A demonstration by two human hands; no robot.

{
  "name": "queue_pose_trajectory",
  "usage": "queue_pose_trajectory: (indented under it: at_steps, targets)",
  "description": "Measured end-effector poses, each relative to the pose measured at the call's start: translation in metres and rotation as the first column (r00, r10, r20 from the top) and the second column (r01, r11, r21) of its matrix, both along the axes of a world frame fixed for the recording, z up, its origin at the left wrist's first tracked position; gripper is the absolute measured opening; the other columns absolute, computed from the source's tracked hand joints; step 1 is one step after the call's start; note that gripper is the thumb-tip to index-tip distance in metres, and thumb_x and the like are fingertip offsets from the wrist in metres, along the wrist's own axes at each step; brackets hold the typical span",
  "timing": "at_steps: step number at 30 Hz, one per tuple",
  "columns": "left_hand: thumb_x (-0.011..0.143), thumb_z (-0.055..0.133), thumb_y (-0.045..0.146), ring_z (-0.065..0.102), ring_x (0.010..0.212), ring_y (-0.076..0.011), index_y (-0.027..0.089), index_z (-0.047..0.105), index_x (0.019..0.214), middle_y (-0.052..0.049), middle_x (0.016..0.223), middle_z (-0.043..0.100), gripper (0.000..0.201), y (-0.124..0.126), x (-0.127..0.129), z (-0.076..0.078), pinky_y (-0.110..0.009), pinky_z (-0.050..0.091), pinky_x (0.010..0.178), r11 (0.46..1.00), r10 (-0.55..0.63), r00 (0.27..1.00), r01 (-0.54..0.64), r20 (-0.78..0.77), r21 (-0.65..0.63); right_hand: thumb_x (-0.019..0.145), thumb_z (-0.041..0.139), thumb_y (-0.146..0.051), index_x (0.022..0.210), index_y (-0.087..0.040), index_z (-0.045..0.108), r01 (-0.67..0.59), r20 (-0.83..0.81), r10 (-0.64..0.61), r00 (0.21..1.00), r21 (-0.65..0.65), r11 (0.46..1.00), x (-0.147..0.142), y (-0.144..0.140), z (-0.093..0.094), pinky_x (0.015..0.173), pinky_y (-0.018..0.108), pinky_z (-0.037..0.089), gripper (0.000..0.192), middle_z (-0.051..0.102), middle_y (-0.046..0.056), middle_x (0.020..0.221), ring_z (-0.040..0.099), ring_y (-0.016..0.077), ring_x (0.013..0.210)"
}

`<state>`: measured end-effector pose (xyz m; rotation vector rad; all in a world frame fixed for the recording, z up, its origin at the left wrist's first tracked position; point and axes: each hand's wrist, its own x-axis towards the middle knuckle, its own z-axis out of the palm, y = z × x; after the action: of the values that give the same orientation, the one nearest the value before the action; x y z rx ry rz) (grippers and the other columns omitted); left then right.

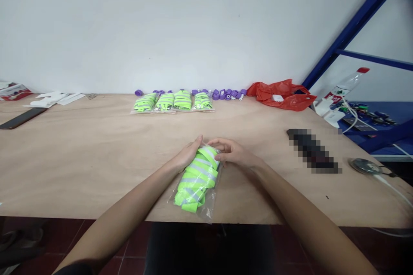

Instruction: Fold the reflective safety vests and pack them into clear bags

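Reaching the middle of the tabletop's (97, 150) front edge with its lower end, a clear plastic bag (210, 204) packed with bright green straps (197, 177) is flanked by two bare hands. By that placement a slip could be invited: were the hold loosened or the slick plastic pulled toward the front edge, the bag might be tipped to the floor (132, 251). The thin film might also be torn or stretched if the upper corner were tugged hard, and the straps could be spilled were the mouth left unsealed; whether it is sealed cannot be told.

Along the bag's upper left side, the left hand (188, 155) is pressed with its thumb extended; its other fingers are mostly hidden, so their grip cannot be judged. At the upper right corner, the right hand (238, 154) is partly curled, a gap left between thumb and forefinger, the bag touched by the thumb; whether the film is pinched cannot be told. Along the tabletop's back edge, four similar filled bags (183, 100) are lined up beside purple rolls (228, 94).
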<state>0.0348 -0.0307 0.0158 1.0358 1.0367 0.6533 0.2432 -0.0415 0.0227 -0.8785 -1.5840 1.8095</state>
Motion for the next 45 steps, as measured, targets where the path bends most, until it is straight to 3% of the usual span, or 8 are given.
queue_pose_trajectory:
  at_steps: [5,14,21,26,30,35,40,45]
  targets:
    - [0.094,0.04,0.067,0.063,0.062,-0.02,0.012,0.078,0.079,-0.007,0.067,0.073,0.069,0.002,-0.004,0.001,-0.028,0.045,0.064,0.983,-0.075,0.991,0.092,-0.11,0.158,0.076,0.08,-0.044,0.11,-0.019,0.071,-0.064,0.029,0.065,0.997,-0.018,0.998,-0.001,-0.002,0.003,0.054,0.02,0.05,0.044,0.07,0.0,0.082,0.06,0.0104,0.063]
    - [0.089,0.039,0.076,0.071,0.074,-0.0251,0.011,0.079,0.079,-0.011,0.078,0.078,0.077,0.001,-0.003,-0.002,-0.033,0.051,0.072,0.97,-0.173,0.984,0.179,-0.053,0.163,0.078,0.076,-0.052,0.122,-0.022,0.072,-0.252,0.226,0.243,0.943,0.012,0.968,-0.009,-0.005,0.008,0.058,0.023,0.054,0.054,0.07,0.002,0.085,0.062,0.0114,0.064]
    - [0.086,0.042,0.076,0.073,0.077,-0.0282,0.011,0.079,0.078,-0.012,0.076,0.078,0.076,0.005,-0.001,0.0,-0.035,0.052,0.079,0.969,-0.08,0.995,0.093,-0.063,0.23,0.085,0.071,-0.048,0.133,-0.022,0.063,-0.368,0.232,0.363,0.903,-0.024,0.93,-0.01,-0.002,0.011,0.065,0.023,0.052,0.055,0.068,-0.001,0.071,0.067,0.012,0.06]
    - [0.089,0.038,0.075,0.073,0.076,-0.0275,0.011,0.08,0.082,-0.012,0.076,0.078,0.077,0.005,-0.002,0.001,-0.034,0.053,0.079,0.971,-0.048,0.995,0.067,-0.088,0.229,0.083,0.073,-0.045,0.129,-0.022,0.066,-0.411,0.177,0.413,0.893,-0.052,0.91,-0.006,-0.001,0.012,0.06,0.022,0.051,0.052,0.068,-0.001,0.077,0.066,0.0106,0.057]
    - [0.091,0.036,0.073,0.073,0.076,-0.0264,0.013,0.081,0.084,-0.01,0.075,0.078,0.076,0.006,-0.003,0.004,-0.033,0.052,0.077,0.965,0.02,0.995,0.007,-0.098,0.263,0.083,0.073,-0.043,0.122,-0.018,0.07,-0.246,0.098,0.241,0.966,0.039,0.969,-0.009,-0.004,0.003,0.056,0.021,0.05,0.045,0.067,-0.001,0.072,0.063,0.0103,0.054]
    - [0.09,0.033,0.077,0.072,0.079,-0.0271,0.014,0.081,0.089,-0.01,0.077,0.078,0.079,0.009,-0.007,0.009,-0.032,0.051,0.072,0.958,0.143,0.984,-0.112,-0.101,0.266,0.075,0.079,-0.04,0.108,-0.02,0.073,0.091,-0.138,-0.075,0.988,0.108,0.99,-0.016,-0.006,-0.003,0.069,0.027,0.055,0.039,0.069,0.006,0.118,0.067,0.0175,0.085]
    - [0.087,0.038,0.079,0.069,0.076,-0.0242,0.015,0.079,0.103,-0.01,0.081,0.078,0.077,0.008,-0.008,0.006,-0.03,0.05,0.068,0.974,0.126,0.99,-0.113,-0.055,0.195,0.075,0.079,-0.04,0.082,-0.017,0.073,0.172,-0.066,-0.162,0.985,0.197,0.965,-0.017,-0.006,-0.006,0.073,0.028,0.049,0.025,0.071,0.001,0.08,0.063,0.0164,0.076]
    - [0.074,0.076,0.059,0.067,0.073,-0.0197,0.015,0.076,0.105,-0.009,0.091,0.077,0.054,0.0,-0.003,0.011,-0.027,0.051,0.066,0.998,0.03,0.991,-0.037,0.133,0.052,0.074,0.078,-0.041,0.078,-0.018,0.07,0.282,-0.089,-0.269,0.959,0.208,0.937,-0.016,-0.006,-0.011,0.07,0.028,0.047,0.025,0.068,0.0,0.077,0.061,0.0162,0.074]
